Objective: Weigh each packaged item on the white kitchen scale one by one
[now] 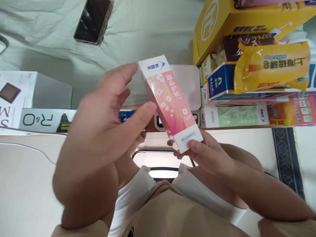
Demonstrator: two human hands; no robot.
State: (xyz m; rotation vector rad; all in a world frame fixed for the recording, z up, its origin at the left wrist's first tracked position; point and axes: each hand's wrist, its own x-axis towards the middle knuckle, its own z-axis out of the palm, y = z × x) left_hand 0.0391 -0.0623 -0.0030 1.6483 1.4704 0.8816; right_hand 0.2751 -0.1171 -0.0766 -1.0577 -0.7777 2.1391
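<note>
Fingers of the right hand pinch the near end of the pink box, tilting its printed face up, seemingly for reading; the left hand hovers spread and unclenched beside the box, thumb near its edge; a phone lies beyond the box.

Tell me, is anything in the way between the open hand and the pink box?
Nothing visible is. The right hand holds the pink box by its lower end, tilted. The left hand is open right beside it, with its thumb tip at the box's edge. Only air shows between the fingers and the box.
</note>
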